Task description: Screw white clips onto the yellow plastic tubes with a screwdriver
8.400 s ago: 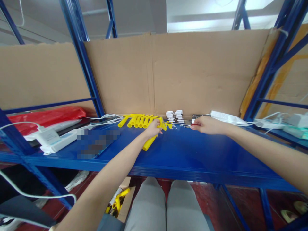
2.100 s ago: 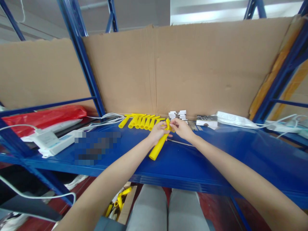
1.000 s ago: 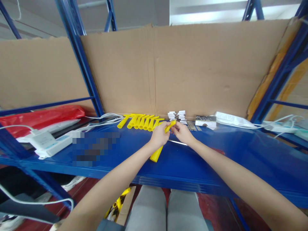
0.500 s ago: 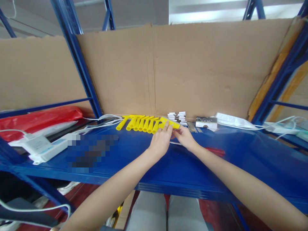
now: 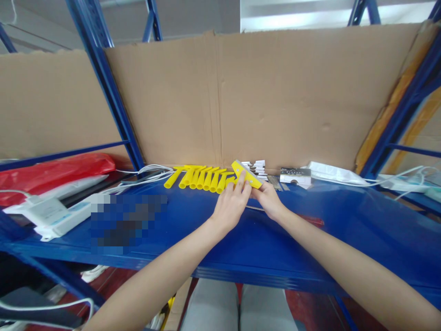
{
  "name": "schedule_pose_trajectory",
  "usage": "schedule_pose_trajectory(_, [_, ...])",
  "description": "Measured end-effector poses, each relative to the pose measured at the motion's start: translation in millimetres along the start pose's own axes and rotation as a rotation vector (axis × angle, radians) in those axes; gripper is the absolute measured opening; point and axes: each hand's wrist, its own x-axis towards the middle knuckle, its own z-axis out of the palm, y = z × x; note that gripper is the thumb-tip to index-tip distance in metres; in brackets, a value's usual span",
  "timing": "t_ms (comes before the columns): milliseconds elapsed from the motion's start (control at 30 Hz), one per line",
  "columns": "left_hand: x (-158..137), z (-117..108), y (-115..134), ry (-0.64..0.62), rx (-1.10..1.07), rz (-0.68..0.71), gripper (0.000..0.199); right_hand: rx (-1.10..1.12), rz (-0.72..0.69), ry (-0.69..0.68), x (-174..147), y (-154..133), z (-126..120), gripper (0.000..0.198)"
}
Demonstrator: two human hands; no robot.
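Note:
A yellow scraper [image 5: 253, 180] with a wide head, two screws and a thin metal edge is raised at an angle over the blue shelf [image 5: 275, 243]. My left hand [image 5: 231, 200] grips it, fingers pressed across the face of the head. At its right end, my right hand [image 5: 270, 201] holds it too, with some fingers hidden behind it. Just left of my hands lies a row of several yellow scraper handles [image 5: 200, 178]. A thin metal rod [image 5: 255, 208] shows below my hands.
Behind the hands lie small white packets [image 5: 257, 164], flat grey blades [image 5: 275, 182] and a black-and-white box [image 5: 295, 175]. A red-handled tool [image 5: 313, 221] rests by my right forearm. Cardboard [image 5: 275, 96] walls the back. A white power strip [image 5: 65, 220] and cables are at left.
Both hands have tilted the scraper's head, its left end now higher and its right end lower. The hands have shifted slightly right. The row of yellow handles stays put.

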Motion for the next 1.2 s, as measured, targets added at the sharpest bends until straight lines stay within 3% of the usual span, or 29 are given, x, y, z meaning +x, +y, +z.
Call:
schedule_pose_trajectory(200, [2, 0, -5, -0.018, -0.017, -0.028, 0.034, 0.130, 0.036, -0.065, 0, -5, -4, 0.025])
schedule_pose_trajectory(467, [4, 2, -8, -0.058, -0.080, -0.012, 0.033, -0.024, 0.061, -0.052, 3, -5, -6, 0.043])
schedule_pose_trajectory(900, [5, -3, -7, -0.169, -0.104, -0.003, 0.049, -0.121, 0.057, -0.037, 5, -7, -4, 0.037])
schedule_pose_trajectory(1200, [5, 10, -15, -0.093, -0.217, -0.011, 0.052, -0.113, 0.069, -0.045, 8, -3, -4, 0.041])
